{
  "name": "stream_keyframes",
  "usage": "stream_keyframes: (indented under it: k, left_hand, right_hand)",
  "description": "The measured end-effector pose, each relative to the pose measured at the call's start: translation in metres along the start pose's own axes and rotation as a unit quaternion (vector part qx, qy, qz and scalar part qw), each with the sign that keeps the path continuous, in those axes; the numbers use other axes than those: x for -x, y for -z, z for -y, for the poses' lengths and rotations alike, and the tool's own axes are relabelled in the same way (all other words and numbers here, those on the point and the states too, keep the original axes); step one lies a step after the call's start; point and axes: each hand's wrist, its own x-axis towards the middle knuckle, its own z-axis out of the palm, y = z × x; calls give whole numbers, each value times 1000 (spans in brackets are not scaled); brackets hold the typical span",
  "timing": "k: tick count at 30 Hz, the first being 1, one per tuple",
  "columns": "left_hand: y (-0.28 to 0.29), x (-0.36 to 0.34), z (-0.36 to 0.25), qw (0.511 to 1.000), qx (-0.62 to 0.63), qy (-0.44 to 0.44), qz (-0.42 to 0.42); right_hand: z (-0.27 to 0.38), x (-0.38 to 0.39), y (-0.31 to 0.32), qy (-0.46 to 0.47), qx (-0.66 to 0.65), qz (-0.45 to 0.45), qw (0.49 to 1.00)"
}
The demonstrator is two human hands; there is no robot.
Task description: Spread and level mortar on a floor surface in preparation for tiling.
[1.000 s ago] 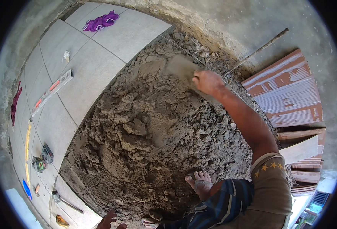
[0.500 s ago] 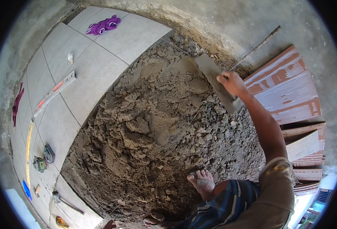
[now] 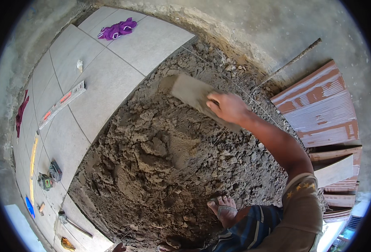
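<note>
Our right hand [image 3: 228,108] grips the float [image 3: 189,89] mid-back; likely stiff, light. Our left hand's [image 3: 119,248] grip we can't tell.

The plastering trowel [image 3: 191,90] was grey-brown. Near the far edge of grey tiling [image 3: 106,77], the cloth [image 3: 118,29] was purple and white. Yellow stars [image 3: 305,185] patterned the brown sleeve [image 3: 305,203].

The wide head view looks steeply down onto the mortar bed [image 3: 151,155]
</note>
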Motion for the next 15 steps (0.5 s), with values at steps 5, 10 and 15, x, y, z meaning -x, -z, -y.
stream_keyframes:
  k: [5,10,15]
  left_hand:
    - [-5,-25,3,998,32,-46,15]
    - [-2,-13,-5,999,29,-28,20]
    - [-5,13,2,1000,-3,-12,-18]
  right_hand:
    - [-34,-77,3,-66,96,1,993]
    - [-65,-69,4,-110,17,-32,993]
    - [-52,-13,41,-48,-19,8,999]
